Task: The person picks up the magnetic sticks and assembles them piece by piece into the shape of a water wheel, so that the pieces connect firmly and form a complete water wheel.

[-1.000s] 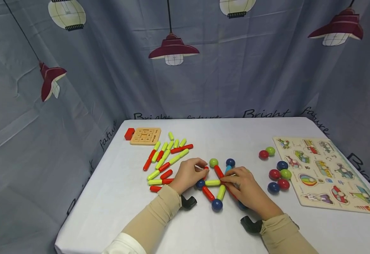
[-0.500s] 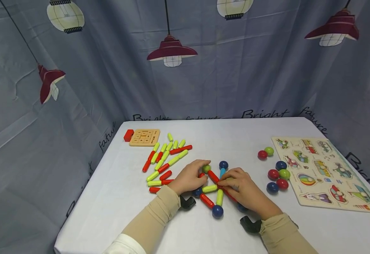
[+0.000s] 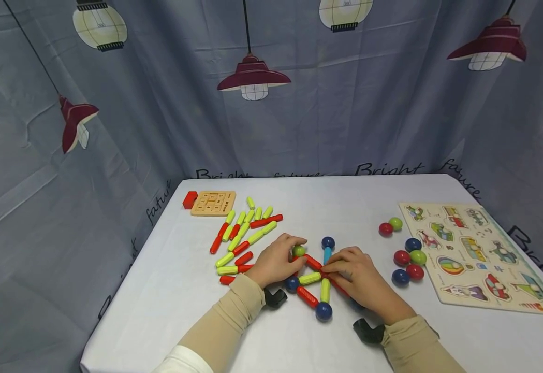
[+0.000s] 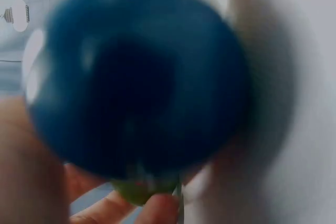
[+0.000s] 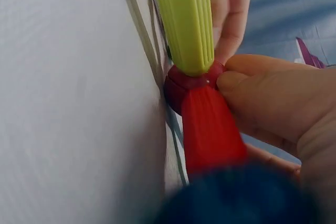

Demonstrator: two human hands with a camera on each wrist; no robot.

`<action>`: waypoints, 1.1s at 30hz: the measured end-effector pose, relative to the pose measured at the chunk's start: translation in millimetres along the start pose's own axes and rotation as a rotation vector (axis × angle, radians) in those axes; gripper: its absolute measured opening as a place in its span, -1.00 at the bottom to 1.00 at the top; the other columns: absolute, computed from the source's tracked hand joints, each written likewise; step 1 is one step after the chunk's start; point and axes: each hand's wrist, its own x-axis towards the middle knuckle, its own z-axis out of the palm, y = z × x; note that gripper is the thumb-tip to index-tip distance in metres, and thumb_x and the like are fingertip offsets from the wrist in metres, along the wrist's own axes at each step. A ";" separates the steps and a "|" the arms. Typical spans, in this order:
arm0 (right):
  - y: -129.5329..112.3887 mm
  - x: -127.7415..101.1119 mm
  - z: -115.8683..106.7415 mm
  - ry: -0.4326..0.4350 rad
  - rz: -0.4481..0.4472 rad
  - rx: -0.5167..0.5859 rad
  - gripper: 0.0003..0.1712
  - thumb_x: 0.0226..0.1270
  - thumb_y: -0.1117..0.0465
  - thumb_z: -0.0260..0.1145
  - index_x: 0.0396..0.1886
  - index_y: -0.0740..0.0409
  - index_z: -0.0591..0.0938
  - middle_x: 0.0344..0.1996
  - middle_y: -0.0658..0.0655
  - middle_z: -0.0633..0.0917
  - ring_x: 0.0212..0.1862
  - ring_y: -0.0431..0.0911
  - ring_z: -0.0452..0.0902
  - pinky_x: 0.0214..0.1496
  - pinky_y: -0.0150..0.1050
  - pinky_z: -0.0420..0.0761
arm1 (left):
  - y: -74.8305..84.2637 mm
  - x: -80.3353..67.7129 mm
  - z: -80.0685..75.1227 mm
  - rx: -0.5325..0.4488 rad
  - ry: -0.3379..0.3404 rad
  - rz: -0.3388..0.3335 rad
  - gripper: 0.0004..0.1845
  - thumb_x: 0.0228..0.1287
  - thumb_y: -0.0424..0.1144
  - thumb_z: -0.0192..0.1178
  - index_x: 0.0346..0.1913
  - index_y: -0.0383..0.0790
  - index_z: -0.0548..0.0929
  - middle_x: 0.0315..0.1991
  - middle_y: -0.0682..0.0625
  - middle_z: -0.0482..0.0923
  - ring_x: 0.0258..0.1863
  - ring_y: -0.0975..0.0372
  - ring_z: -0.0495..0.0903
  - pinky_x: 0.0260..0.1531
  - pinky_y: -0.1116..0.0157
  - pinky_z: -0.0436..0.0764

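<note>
We see two hands steadying a flat frame of plastic rods and balls on the white-clothed table. The left hand curls its fingers round a green ball at the frame's top corner, while the right hand pinches a red ball joint at its fingertips, where a yellow-green rod and a red rod meet (presumably to keep them joined). Both wrists lie low, palms down.

Beige sleeves, white cuff, black wrist mounts.
</note>
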 end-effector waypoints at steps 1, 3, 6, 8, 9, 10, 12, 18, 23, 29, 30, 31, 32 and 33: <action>-0.2 -0.1 -0.6 0.007 0.004 -0.012 -0.68 0.16 0.27 0.60 -0.13 -0.19 0.86 -0.09 -0.12 0.74 0.14 -0.04 0.49 0.11 0.08 0.43 | 0.0 0.1 -0.4 -0.004 0.013 -0.007 -0.50 0.44 0.09 0.23 0.34 0.03 0.59 0.05 0.10 0.57 -0.34 0.35 0.50 -0.36 0.41 0.53; -0.2 -0.2 -1.1 0.018 0.017 -0.029 -0.67 0.14 0.28 0.60 -0.13 -0.18 0.86 -0.08 -0.10 0.74 0.14 -0.02 0.49 0.07 0.04 0.42 | -0.3 0.6 -1.4 0.011 0.061 -0.030 -0.56 0.46 0.09 0.19 0.28 0.02 0.64 -0.05 0.13 0.62 -0.32 0.34 0.53 -0.36 0.39 0.54; -0.8 -0.5 -1.7 0.019 0.046 -0.046 -0.65 0.14 0.30 0.61 -0.10 -0.17 0.85 -0.07 -0.09 0.73 0.16 0.00 0.48 0.04 0.00 0.42 | -3.0 2.3 -2.4 0.095 0.195 -0.078 -0.63 0.48 0.01 0.17 0.22 0.01 0.68 -0.06 0.11 0.68 -0.19 0.26 0.60 -0.28 0.32 0.59; -0.7 -0.6 -1.9 0.012 0.066 -0.044 -0.63 0.14 0.30 0.60 -0.08 -0.18 0.85 -0.07 -0.09 0.73 0.18 -0.01 0.46 0.05 -0.01 0.43 | -6.7 3.9 -2.7 0.190 0.276 -0.130 -0.61 0.46 -0.06 0.18 0.27 0.00 0.66 0.07 0.04 0.68 0.00 0.16 0.61 -0.13 0.22 0.58; -0.8 -0.6 -2.2 0.007 0.073 -0.041 -0.62 0.14 0.30 0.60 -0.07 -0.17 0.85 -0.06 -0.09 0.72 0.18 -0.01 0.46 0.06 0.00 0.43 | -8.7 4.3 -2.9 0.233 0.302 -0.161 -0.58 0.44 -0.08 0.20 0.30 -0.02 0.64 0.16 -0.01 0.65 0.11 0.11 0.57 -0.05 0.16 0.55; -0.9 -0.6 -2.5 0.004 0.077 -0.037 -0.62 0.14 0.31 0.60 -0.06 -0.17 0.84 -0.06 -0.09 0.72 0.18 -0.01 0.46 0.07 0.01 0.44 | -10.7 4.9 -2.8 0.269 0.315 -0.192 -0.54 0.43 -0.10 0.22 0.34 -0.03 0.61 0.25 -0.05 0.60 0.20 0.06 0.52 0.02 0.11 0.51; -0.7 -0.7 -2.8 -0.004 0.082 -0.033 -0.62 0.15 0.31 0.59 -0.06 -0.16 0.84 -0.05 -0.08 0.72 0.18 -0.01 0.46 0.09 0.02 0.44 | -14.4 5.5 -2.6 0.309 0.305 -0.239 -0.47 0.41 -0.12 0.25 0.42 -0.06 0.54 0.38 -0.12 0.50 0.33 -0.01 0.41 0.08 0.03 0.46; 0.3 -1.4 -1.6 -0.012 0.080 -0.015 -0.64 0.18 0.29 0.58 -0.04 -0.15 0.84 -0.03 -0.07 0.72 0.18 -0.01 0.47 0.13 0.05 0.44 | -20.4 5.5 -3.3 0.321 0.318 -0.232 -0.49 0.37 -0.27 0.30 0.37 -0.14 0.58 0.24 -0.17 0.56 0.22 -0.02 0.46 0.08 0.05 0.58; -0.4 -1.2 -1.0 -0.011 0.080 -0.012 -0.65 0.19 0.28 0.58 -0.04 -0.15 0.83 -0.03 -0.07 0.72 0.18 -0.01 0.47 0.16 0.08 0.44 | -22.2 4.9 -5.8 0.377 0.335 -0.213 -0.62 0.36 -0.31 0.33 0.22 -0.15 0.70 0.06 -0.14 0.68 0.05 0.00 0.55 -0.04 0.10 0.64; -0.9 -1.5 -1.0 -0.018 0.085 -0.016 -0.66 0.20 0.28 0.56 -0.03 -0.14 0.83 -0.03 -0.06 0.71 0.18 0.00 0.47 0.19 0.11 0.44 | -24.2 4.6 -5.1 0.395 0.316 -0.190 -0.73 0.38 -0.28 0.34 0.10 -0.15 0.75 -0.02 -0.11 0.69 -0.02 0.02 0.57 -0.07 0.11 0.65; -1.0 -1.6 -1.2 -0.018 0.087 -0.015 -0.66 0.21 0.28 0.56 -0.03 -0.14 0.83 -0.03 -0.06 0.71 0.18 0.00 0.47 0.19 0.12 0.44 | -24.1 4.7 -4.9 0.397 0.317 -0.189 -0.72 0.39 -0.26 0.34 0.12 -0.14 0.75 -0.01 -0.10 0.69 -0.01 0.03 0.58 -0.07 0.11 0.66; -1.1 -1.6 -1.2 -0.017 0.087 -0.013 -0.66 0.21 0.28 0.56 -0.03 -0.14 0.83 -0.03 -0.06 0.71 0.18 0.01 0.47 0.20 0.12 0.43 | -23.7 4.8 -4.9 0.398 0.323 -0.185 -0.71 0.39 -0.25 0.35 0.12 -0.13 0.74 -0.01 -0.09 0.68 0.00 0.03 0.58 -0.07 0.10 0.67; -1.1 -1.6 -1.4 -0.016 0.086 -0.011 -0.66 0.21 0.28 0.56 -0.03 -0.14 0.83 -0.03 -0.06 0.71 0.18 0.01 0.47 0.20 0.12 0.43 | -23.2 4.9 -4.8 0.399 0.334 -0.182 -0.71 0.39 -0.23 0.35 0.13 -0.12 0.73 -0.01 -0.08 0.67 0.00 0.04 0.59 -0.08 0.10 0.67; -0.9 -1.5 -1.4 -0.015 0.086 -0.010 -0.66 0.21 0.28 0.56 -0.03 -0.13 0.83 -0.03 -0.06 0.71 0.18 0.01 0.47 0.20 0.12 0.43 | -22.2 5.0 -5.0 0.401 0.344 -0.180 -0.70 0.39 -0.21 0.35 0.14 -0.10 0.72 -0.01 -0.07 0.67 0.01 0.05 0.60 -0.09 0.09 0.68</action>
